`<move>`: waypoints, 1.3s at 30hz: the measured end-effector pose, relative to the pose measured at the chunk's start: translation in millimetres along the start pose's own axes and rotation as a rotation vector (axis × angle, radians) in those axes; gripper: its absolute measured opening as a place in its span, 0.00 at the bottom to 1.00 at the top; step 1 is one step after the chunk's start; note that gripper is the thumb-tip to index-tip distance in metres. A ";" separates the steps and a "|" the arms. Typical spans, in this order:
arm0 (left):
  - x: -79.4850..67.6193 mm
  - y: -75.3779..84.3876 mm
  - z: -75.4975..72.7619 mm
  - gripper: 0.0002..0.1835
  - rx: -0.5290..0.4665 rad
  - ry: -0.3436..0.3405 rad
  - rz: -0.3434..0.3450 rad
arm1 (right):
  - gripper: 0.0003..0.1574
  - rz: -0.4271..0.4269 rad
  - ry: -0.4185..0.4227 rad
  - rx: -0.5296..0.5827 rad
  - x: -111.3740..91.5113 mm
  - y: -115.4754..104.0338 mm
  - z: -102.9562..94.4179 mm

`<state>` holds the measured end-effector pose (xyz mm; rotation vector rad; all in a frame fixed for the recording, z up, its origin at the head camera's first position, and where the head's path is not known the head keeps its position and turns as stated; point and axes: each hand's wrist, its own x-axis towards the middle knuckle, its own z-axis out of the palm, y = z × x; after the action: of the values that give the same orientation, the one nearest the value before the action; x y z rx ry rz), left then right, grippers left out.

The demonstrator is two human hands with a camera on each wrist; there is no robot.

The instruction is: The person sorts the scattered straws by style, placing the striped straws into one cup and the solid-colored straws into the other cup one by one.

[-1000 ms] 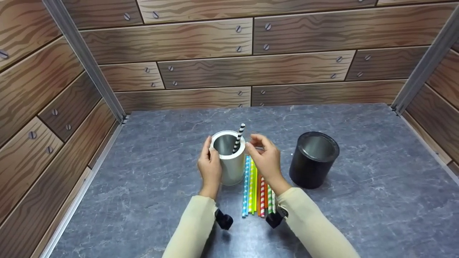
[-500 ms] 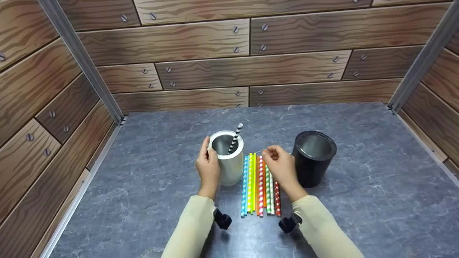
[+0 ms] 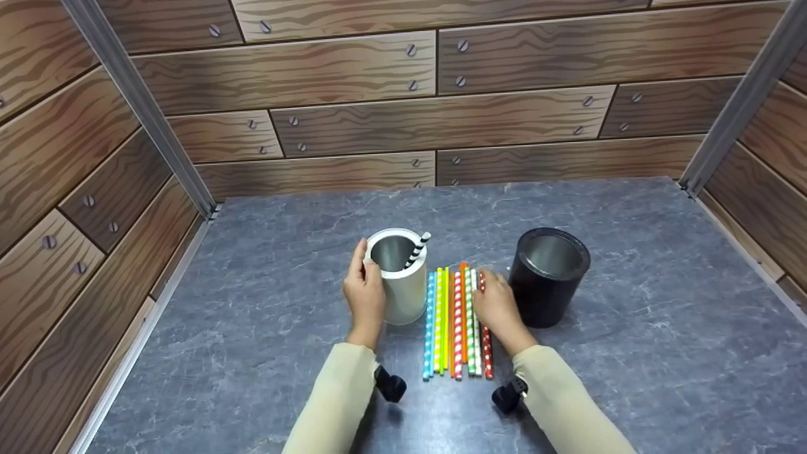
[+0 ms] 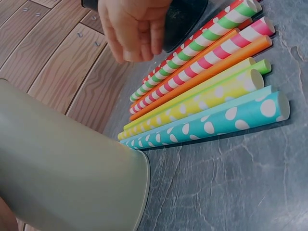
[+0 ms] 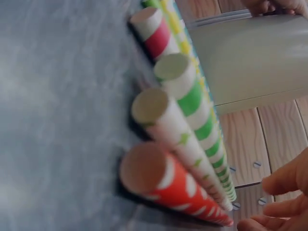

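Note:
My left hand (image 3: 364, 295) holds the left side of a white cup (image 3: 406, 297), thumb near the rim. A black-and-white striped paper straw (image 3: 417, 251) leans inside the cup, its top above the rim. My right hand (image 3: 497, 308) is low over the right end of a row of colourful paper straws, nearest the far end of a red straw with white dots (image 5: 183, 187). In the right wrist view its fingers (image 5: 286, 209) are loosely bent, thumb apart, with nothing between them. Beside the red straw lies a white straw with green marks (image 5: 183, 139).
A black cup (image 3: 543, 299) stands upright just right of my right hand. Blue dotted (image 3: 429, 334), yellow, orange, pink-striped and green-striped (image 3: 471, 343) straws lie side by side between the cups. Wood-patterned panels (image 3: 353, 132) wall the grey marbled table (image 3: 284, 265).
My right hand has moved away from the white cup, rightward and down to the straws' right end. The striped straw in the cup has tipped further right. The left hand stays on the cup.

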<state>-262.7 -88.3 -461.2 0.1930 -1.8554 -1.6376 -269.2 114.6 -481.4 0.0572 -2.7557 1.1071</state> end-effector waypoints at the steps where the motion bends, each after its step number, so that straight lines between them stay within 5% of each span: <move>1: 0.0 0.5 -0.2 0.22 0.000 -0.001 -0.001 | 0.29 0.006 -0.010 -0.010 0.4 0.3 0.9; 9: 0.1 1.9 -0.2 0.22 -0.017 -0.007 -0.013 | 0.35 0.004 -0.044 -0.109 1.1 3.2 8.5; 20: 0.5 2.7 -0.6 0.22 -0.019 -0.001 -0.010 | 0.28 0.045 -0.122 -0.154 12.9 0.3 6.0; 39: -0.8 2.0 -0.8 0.22 -0.021 -0.005 -0.038 | 0.30 0.184 -0.140 0.014 19.4 3.1 3.4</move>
<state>-261.1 -88.1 -459.7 0.2166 -1.8486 -1.6842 -289.2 115.1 -482.5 -0.1237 -2.9265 1.2101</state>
